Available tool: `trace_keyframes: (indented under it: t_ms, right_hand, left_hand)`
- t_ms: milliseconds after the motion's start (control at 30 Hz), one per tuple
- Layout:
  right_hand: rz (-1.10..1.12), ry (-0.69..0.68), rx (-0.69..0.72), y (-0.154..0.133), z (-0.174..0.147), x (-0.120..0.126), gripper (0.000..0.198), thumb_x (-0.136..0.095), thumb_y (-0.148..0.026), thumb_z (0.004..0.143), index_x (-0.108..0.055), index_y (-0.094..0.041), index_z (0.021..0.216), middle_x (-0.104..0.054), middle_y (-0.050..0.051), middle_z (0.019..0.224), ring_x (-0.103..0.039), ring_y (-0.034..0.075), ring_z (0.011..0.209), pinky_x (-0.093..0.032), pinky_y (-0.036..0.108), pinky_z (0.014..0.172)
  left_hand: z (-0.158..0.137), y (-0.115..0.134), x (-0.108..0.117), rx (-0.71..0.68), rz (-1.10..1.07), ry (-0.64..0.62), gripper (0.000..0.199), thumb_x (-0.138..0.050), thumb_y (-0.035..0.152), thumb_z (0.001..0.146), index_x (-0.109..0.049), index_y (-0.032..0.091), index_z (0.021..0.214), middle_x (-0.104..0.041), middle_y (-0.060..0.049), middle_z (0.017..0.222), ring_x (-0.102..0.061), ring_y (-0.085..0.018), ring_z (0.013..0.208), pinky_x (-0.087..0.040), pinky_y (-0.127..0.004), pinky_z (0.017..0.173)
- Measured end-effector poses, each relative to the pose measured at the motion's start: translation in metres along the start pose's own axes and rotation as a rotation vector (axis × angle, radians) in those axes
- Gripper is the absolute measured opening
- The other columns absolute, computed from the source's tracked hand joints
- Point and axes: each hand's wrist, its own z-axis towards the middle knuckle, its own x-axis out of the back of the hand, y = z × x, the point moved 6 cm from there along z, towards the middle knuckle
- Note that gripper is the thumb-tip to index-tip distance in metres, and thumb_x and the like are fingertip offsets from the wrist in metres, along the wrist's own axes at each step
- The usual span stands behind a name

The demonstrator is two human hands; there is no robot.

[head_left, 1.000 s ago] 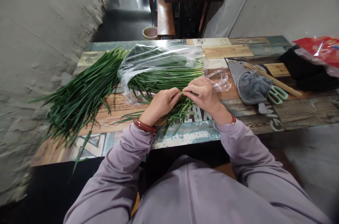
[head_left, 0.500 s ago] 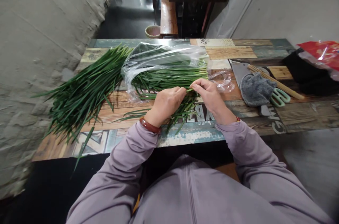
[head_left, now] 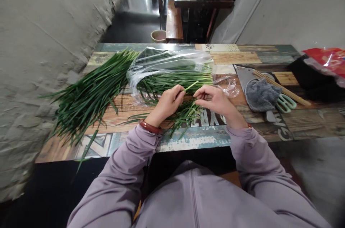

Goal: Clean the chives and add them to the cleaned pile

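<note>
— Chive stalk (head_left: 192, 85): where does it sit against the hands?

— The left hand (head_left: 167, 103) pinches it between thumb and fingertips, fingers curled closed on it. The pale end juts out past the thumb, toward the clear plastic bag (head_left: 172, 63); the green blades trail down under the palm.

— And the other hand?

— The right hand (head_left: 214, 101) is just beside that stalk end, not touching it. Its thumb and forefinger are pressed together, but whether a shred lies between them I cannot tell.

— Which way does the stalk run?

— Its long axis slants: the pale tip points up and away toward the bag, the leafy end toward the person, lying over a small loose bunch of chives (head_left: 185, 116) on the table (head_left: 242, 52) just nearer than the bag.

— What else lies round the bag?

— Inside it, more chives (head_left: 175, 79) with pale ends to its right. Left of the bag, a big loose heap of chives (head_left: 91, 95) fans out. Well to its right lie a cleaver (head_left: 242, 74), a grey cloth (head_left: 260, 94) over it, green-handled scissors (head_left: 285, 103) and wooden chopsticks (head_left: 280, 87).
</note>
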Motion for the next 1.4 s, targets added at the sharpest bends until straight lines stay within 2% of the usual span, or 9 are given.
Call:
trace_keyframes:
  t_ms: [300,500,633,833,967,1067,1133,1200,1400]
  right_hand:
    - [-0.093,0.239,0.053,-0.002,0.003,-0.02,0.006,-0.069,-0.026,0.08,-0.07,-0.021,0.075,-0.07,0.001,0.075,-0.06,0.013,0.066,-0.049,0.027,0.062]
    - [0.291,0.331,-0.185,0.025,0.004,-0.004,0.02,-0.071,-0.038,0.079,-0.064,-0.02,0.083,-0.068,-0.002,0.07,-0.062,0.011,0.061,-0.051,0.024,0.058]
    - [0.393,0.307,-0.187,0.028,0.005,-0.001,0.032,-0.075,-0.045,0.075,-0.063,-0.022,0.093,-0.069,-0.003,0.072,-0.065,0.011,0.063,-0.054,0.024,0.059]
    - [0.159,0.246,-0.055,0.013,0.001,-0.014,0.015,-0.069,-0.036,0.082,-0.07,-0.021,0.085,-0.072,0.001,0.076,-0.067,0.014,0.067,-0.054,0.028,0.062]
    - [0.105,0.119,-0.033,0.01,0.004,-0.017,0.015,-0.07,-0.035,0.081,-0.073,-0.021,0.085,-0.074,0.002,0.077,-0.067,0.015,0.068,-0.055,0.029,0.065]
    - [0.162,0.314,-0.11,0.022,0.003,0.015,0.022,-0.063,-0.04,0.088,-0.071,-0.021,0.094,-0.073,0.001,0.078,-0.067,0.013,0.066,-0.055,0.027,0.063]
    - [0.146,0.537,-0.123,0.03,-0.003,0.044,0.023,-0.059,-0.043,0.091,-0.068,-0.022,0.096,-0.072,0.001,0.078,-0.065,0.012,0.066,-0.054,0.025,0.062]
    - [0.094,0.612,-0.106,0.034,-0.007,0.062,0.023,-0.058,-0.042,0.092,-0.068,-0.022,0.095,-0.071,0.001,0.077,-0.065,0.012,0.067,-0.053,0.026,0.063]
    - [-0.317,0.398,0.004,0.028,-0.011,0.053,0.012,-0.062,-0.029,0.088,-0.071,-0.022,0.082,-0.073,0.002,0.083,-0.066,0.018,0.08,-0.051,0.032,0.073]
  left_hand:
    - [-0.001,0.004,-0.007,-0.03,-0.085,-0.095,0.017,-0.045,0.028,0.096,-0.054,0.019,0.085,-0.062,0.001,0.072,-0.055,-0.012,0.065,-0.04,-0.023,0.064]
    - [-0.001,0.004,-0.002,-0.076,0.078,-0.092,0.017,-0.045,0.028,0.097,-0.058,0.018,0.091,-0.061,-0.001,0.077,-0.055,-0.013,0.07,-0.039,-0.024,0.066]
    - [-0.002,0.004,-0.003,-0.115,0.152,-0.094,0.017,-0.044,0.027,0.097,-0.058,0.018,0.093,-0.061,-0.002,0.081,-0.054,-0.014,0.072,-0.038,-0.025,0.067]
    - [-0.006,0.006,-0.01,-0.138,0.243,-0.137,0.013,-0.045,0.025,0.097,-0.056,0.02,0.1,-0.064,-0.004,0.088,-0.058,-0.016,0.077,-0.039,-0.027,0.069]
    - [-0.006,0.001,-0.017,-0.118,0.323,-0.204,0.02,-0.042,0.029,0.099,-0.053,0.021,0.084,-0.058,-0.002,0.074,-0.054,-0.016,0.067,-0.035,-0.027,0.062]
    - [-0.002,-0.004,-0.008,-0.066,0.306,-0.107,0.024,-0.042,0.028,0.098,-0.048,0.021,0.075,-0.053,-0.001,0.069,-0.05,-0.015,0.065,-0.034,-0.026,0.062]
    - [0.002,-0.007,0.002,-0.024,0.185,0.002,0.023,-0.043,0.028,0.096,-0.05,0.02,0.076,-0.053,-0.001,0.069,-0.049,-0.014,0.065,-0.037,-0.025,0.062]
    - [0.004,-0.011,0.008,0.037,-0.004,0.062,0.021,-0.044,0.031,0.096,-0.054,0.02,0.081,-0.053,0.001,0.068,-0.048,-0.012,0.062,-0.039,-0.024,0.06]
    - [0.007,-0.017,0.01,0.124,-0.194,0.117,0.022,-0.05,0.037,0.091,-0.058,0.019,0.082,-0.046,0.003,0.065,-0.041,-0.01,0.059,-0.035,-0.023,0.056]
